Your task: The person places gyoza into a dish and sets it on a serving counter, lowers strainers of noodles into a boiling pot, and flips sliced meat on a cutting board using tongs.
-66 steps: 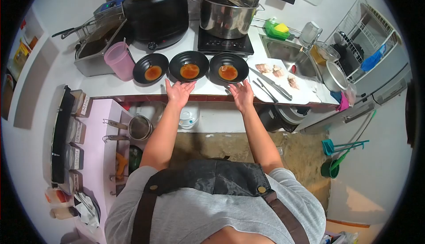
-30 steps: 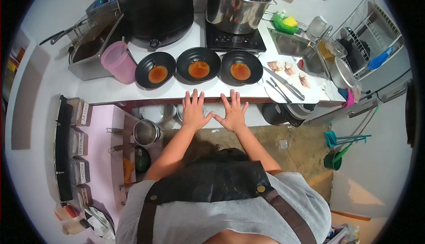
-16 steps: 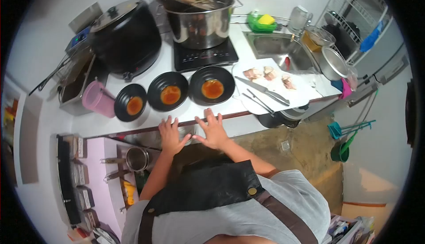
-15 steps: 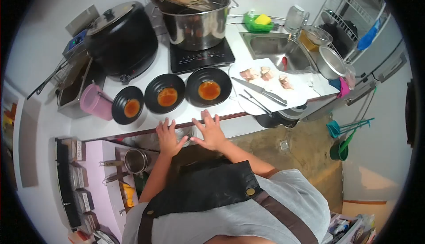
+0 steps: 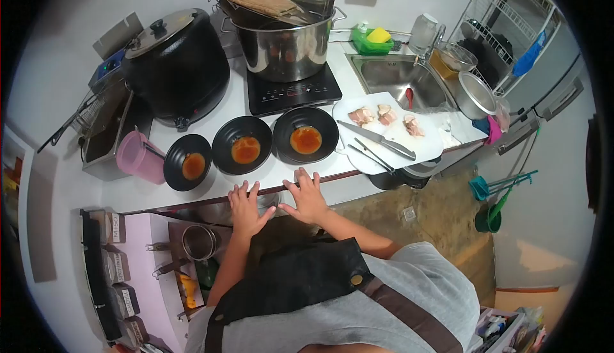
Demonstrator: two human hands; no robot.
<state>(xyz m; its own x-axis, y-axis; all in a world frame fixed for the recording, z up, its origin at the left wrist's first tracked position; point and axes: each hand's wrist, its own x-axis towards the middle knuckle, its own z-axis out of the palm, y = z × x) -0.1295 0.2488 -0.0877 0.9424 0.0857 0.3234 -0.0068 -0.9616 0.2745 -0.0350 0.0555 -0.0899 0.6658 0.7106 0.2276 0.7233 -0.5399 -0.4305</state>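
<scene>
My left hand point(image 5: 248, 209) is open, palm down, with fingers spread at the counter's front edge. Beside it my right hand point(image 5: 306, 198) is also open, fingers apart; neither holds anything. Just beyond them stand three black bowls in a row, each with reddish-brown liquid in the bottom: the left bowl point(image 5: 176, 177), the middle bowl point(image 5: 224, 145) and the right bowl point(image 5: 289, 122). To the right, a white cutting board point(image 5: 358, 154) carries several pieces of meat point(image 5: 387, 115), a knife point(image 5: 377, 140) and a pair of dark chopsticks or tongs point(image 5: 372, 156).
A large steel pot point(image 5: 281, 49) stands on a black induction cooker point(image 5: 294, 94). At the left are a black soup warmer point(image 5: 176, 71) and a pink pitcher point(image 5: 139, 158). A sink point(image 5: 377, 71), a green sponge basket point(image 5: 372, 46) and a steel pot point(image 5: 476, 94) are at the right.
The view has tilted slightly, so the counter appears lower. Both hands stay open near the edge, their fingers shifting slightly. The bowls and board have not moved on the counter.
</scene>
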